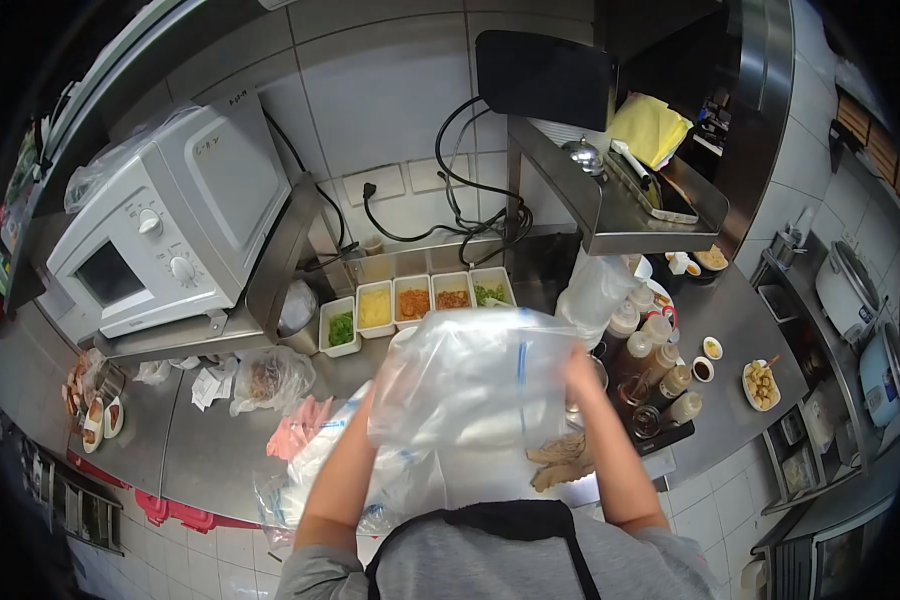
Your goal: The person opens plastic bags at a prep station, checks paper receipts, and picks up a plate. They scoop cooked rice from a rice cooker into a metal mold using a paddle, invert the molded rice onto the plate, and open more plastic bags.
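Observation:
A large translucent plastic bag (460, 385) with blue printed marks is held up over the counter, between both hands. My right hand (578, 376) is closed on the bag's right edge, slightly blurred. At the opposite edge, my left hand (382, 374) holds the bag, its fingers mostly hidden behind the plastic. Below the left forearm lie more plastic bags (320, 475) and a crumpled pink bag (299, 427). A brown cloth (562, 461) lies near the right forearm. Behind the held bag stand several white containers of chopped food (413, 299).
Squeeze bottles (660, 360) crowd the counter on the right, near small sauce cups (703, 370) and a bowl of food (760, 387). A white microwave (170, 220) sits on a shelf at left. A metal shelf (630, 225) juts out above the right side.

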Demonstrator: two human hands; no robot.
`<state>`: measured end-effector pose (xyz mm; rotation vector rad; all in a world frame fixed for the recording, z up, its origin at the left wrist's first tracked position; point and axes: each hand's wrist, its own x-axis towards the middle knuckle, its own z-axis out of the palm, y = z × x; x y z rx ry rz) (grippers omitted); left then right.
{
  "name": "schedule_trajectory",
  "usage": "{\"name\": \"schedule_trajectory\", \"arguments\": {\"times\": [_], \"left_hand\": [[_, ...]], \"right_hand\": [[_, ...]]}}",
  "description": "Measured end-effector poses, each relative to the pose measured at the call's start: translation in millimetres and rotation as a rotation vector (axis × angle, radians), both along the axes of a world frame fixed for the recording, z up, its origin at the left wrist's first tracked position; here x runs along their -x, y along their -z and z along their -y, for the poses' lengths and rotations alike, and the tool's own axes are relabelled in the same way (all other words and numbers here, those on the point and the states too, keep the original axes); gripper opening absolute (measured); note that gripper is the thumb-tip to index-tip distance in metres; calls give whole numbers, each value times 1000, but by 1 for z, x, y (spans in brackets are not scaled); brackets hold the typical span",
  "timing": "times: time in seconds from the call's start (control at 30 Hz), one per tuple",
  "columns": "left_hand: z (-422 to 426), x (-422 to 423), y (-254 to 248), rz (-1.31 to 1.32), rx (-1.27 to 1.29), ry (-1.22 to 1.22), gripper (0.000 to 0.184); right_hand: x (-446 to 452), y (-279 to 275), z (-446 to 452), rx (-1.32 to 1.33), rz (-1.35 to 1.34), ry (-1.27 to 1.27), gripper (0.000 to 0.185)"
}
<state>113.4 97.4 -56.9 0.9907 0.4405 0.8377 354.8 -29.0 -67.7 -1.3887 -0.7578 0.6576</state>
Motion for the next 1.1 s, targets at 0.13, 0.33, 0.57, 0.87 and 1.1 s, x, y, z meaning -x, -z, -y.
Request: {"name": "schedule_trajectory", "arguments": {"times": [0.13,0.33,0.57,0.87,1.1], "left_hand": [[-23,-10,124,-674,-487,-115,35],[-34,-26,192,-870,-840,-212,40],[16,1,176,-993,-951,-512,23],[131,-21,143,-583,-1109,154,18],[117,-19,139,-618,-1213,121,10]], "right_hand": [[11,135,9,110,284,41,31],[-3,170,-9,243,506,77,33],[24,108,50,263,641,38,29],[61,127,119,267,981,-213,28],[49,141,110,190,803,-183,11]]}}
